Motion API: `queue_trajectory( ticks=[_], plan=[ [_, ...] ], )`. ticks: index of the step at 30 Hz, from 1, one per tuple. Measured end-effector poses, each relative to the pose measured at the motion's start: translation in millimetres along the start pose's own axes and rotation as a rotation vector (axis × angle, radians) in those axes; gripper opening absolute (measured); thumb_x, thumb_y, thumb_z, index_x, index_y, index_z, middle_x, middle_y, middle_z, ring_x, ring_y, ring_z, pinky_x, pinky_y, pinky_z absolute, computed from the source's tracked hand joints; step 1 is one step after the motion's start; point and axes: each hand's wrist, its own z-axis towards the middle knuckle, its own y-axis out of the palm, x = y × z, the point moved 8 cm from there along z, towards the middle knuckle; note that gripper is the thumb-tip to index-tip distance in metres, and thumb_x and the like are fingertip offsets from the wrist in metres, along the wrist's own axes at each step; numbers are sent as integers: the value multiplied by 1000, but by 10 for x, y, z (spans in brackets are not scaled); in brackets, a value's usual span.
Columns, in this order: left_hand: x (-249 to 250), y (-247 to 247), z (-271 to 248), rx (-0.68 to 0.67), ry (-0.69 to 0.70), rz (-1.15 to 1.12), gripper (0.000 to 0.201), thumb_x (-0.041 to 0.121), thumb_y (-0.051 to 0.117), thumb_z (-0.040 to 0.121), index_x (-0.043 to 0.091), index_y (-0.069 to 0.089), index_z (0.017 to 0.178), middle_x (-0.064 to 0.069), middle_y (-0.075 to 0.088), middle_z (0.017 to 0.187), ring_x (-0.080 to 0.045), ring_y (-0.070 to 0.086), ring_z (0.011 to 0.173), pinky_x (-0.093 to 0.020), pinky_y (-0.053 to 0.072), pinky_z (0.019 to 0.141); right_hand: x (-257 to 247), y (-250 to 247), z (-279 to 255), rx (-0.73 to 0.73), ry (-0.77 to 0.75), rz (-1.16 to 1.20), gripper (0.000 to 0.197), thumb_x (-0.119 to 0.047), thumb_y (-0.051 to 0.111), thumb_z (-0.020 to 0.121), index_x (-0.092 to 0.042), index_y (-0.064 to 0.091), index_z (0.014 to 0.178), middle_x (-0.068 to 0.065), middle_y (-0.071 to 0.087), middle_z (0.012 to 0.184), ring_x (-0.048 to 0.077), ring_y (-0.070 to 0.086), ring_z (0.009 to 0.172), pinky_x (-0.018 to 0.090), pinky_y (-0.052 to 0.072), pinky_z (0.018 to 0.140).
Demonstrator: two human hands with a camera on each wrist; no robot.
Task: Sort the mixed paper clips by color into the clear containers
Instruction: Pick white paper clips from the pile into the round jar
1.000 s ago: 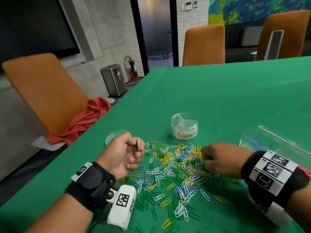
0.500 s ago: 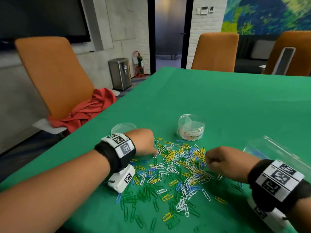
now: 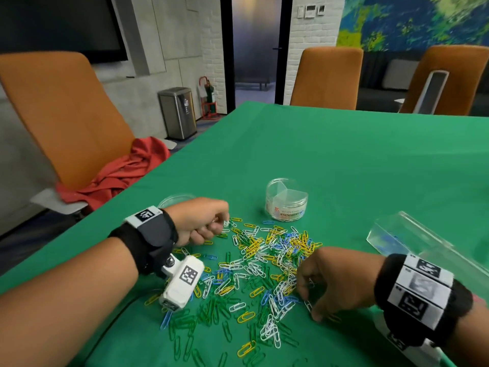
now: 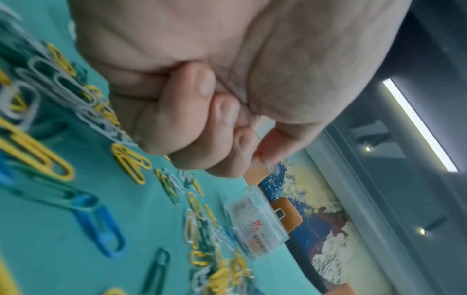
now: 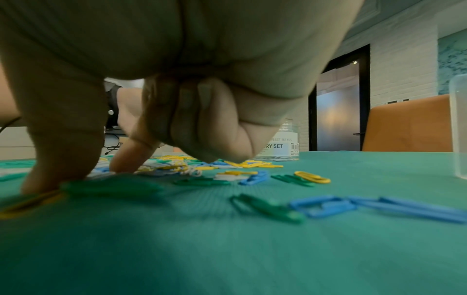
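A pile of mixed paper clips (image 3: 264,260), white, yellow, green and blue, lies on the green table (image 3: 344,160). My left hand (image 3: 201,221) is curled at the pile's far left edge and pinches white clips (image 3: 225,223) between thumb and forefinger; its fingers (image 4: 177,119) fold into the palm. At the pile's right edge my right hand (image 3: 325,282) has thumb (image 5: 50,159) and forefinger (image 5: 131,153) down on the cloth around a white clip (image 3: 308,305), the other fingers curled. A round clear divided container (image 3: 287,205) stands beyond the pile.
A clear rectangular box (image 3: 412,239) holding blue clips lies on the right, its wall (image 5: 458,127) close to my right hand. A clear round lid (image 3: 174,200) sits behind my left hand by the table's left edge. An orange chair (image 3: 66,115) with red cloth (image 3: 124,173) stands left.
My left hand, raised with white clips a second ago, has turned over and dropped to the pile's far left edge. My right hand slid nearer along the pile's right side.
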Motion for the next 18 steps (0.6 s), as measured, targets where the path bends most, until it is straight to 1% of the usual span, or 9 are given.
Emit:
queue_trajectory(
  ticks=[2, 4, 6, 8, 10, 13, 14, 16, 18],
  plan=[
    [118, 72, 15, -96, -1, -190, 13, 20, 38, 81, 24, 38, 69, 3, 26, 59, -9, 10, 44, -15, 3, 43, 4, 1, 1, -13, -13, -2, 31, -37, 83, 67, -28, 65, 90, -16, 58, 63, -5, 48, 52, 14, 37, 50],
    [319, 91, 52, -131, 45, -276, 13, 20, 35, 76, 23, 36, 63, 3, 24, 59, -10, 8, 45, -13, 4, 42, 10, -7, -5, -7, -33, -7, 28, -37, 81, 68, -26, 63, 87, -13, 56, 63, -2, 47, 52, 15, 35, 49],
    [547, 99, 138, -107, 103, -306, 16, 20, 35, 76, 22, 34, 61, 3, 24, 57, -8, 9, 41, -13, 5, 41, 18, -26, -15, 18, -55, -1, 24, -36, 75, 71, -23, 60, 86, -11, 55, 64, 1, 46, 53, 17, 36, 50],
    [755, 117, 274, -41, 167, -241, 23, 21, 40, 86, 23, 36, 63, 4, 28, 56, -8, 13, 39, -13, 6, 39, 28, -51, -20, 51, -74, 7, 20, -34, 65, 74, -21, 58, 86, -10, 54, 64, 3, 45, 53, 19, 37, 51],
    [963, 180, 431, 23, 242, -57, 26, 22, 47, 96, 19, 45, 71, 3, 40, 56, -8, 21, 41, -14, 11, 38, 57, -84, -16, 89, -67, 7, 19, -35, 58, 75, -21, 55, 87, -9, 53, 65, 3, 45, 54, 21, 39, 54],
    [1291, 364, 579, 102, 361, 436, 23, 24, 54, 99, 11, 62, 81, -2, 60, 70, -16, 40, 51, -22, 28, 44, 94, -122, -16, 140, -45, -11, 20, -37, 52, 75, -22, 53, 87, -7, 52, 67, 4, 43, 56, 22, 38, 54],
    [1397, 433, 602, 136, 407, 611, 24, 27, 56, 97, 11, 67, 82, -3, 64, 74, -18, 47, 57, -24, 34, 49, 99, -130, -19, 149, -41, -18, 21, -38, 51, 74, -22, 52, 87, -7, 52, 67, 5, 43, 57, 23, 38, 54],
    [1551, 601, 592, 163, 478, 902, 24, 31, 62, 94, 12, 74, 84, -1, 70, 81, -18, 58, 69, -26, 43, 62, 104, -140, -25, 158, -40, -22, 19, -39, 50, 73, -23, 51, 85, -6, 52, 67, 8, 44, 59, 25, 39, 54],
    [1606, 764, 588, 135, 499, 1089, 20, 30, 67, 91, 14, 77, 94, 3, 74, 94, -16, 66, 85, -27, 50, 76, 107, -147, -30, 161, -46, -24, 17, -39, 49, 73, -24, 51, 82, -5, 51, 67, 9, 45, 59, 25, 38, 54]
  ],
)
